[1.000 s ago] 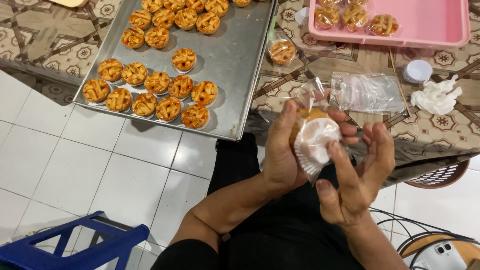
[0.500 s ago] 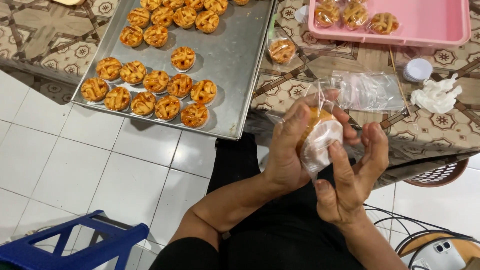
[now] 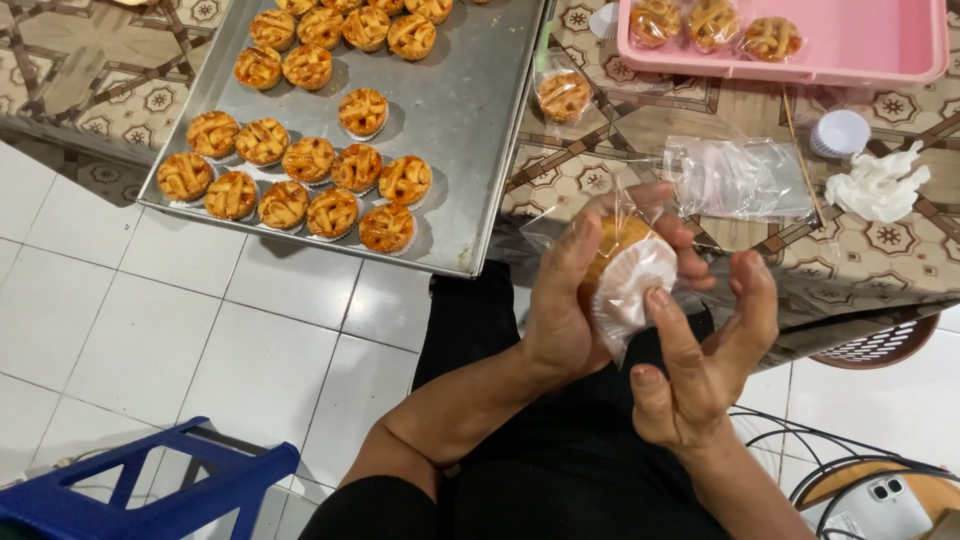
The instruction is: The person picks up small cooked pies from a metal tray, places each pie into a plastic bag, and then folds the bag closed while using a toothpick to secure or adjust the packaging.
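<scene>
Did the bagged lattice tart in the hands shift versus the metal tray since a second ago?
No. The bagged lattice tart stays just right of the metal tray's near corner; only fingers shifted.

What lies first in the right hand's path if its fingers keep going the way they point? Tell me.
The right hand points up and leftward, fingertips at the wrapped tart that the left hand holds. It would meet the tart's white paper cup first; one fingertip seems to touch it already, though depth is unclear.
</scene>
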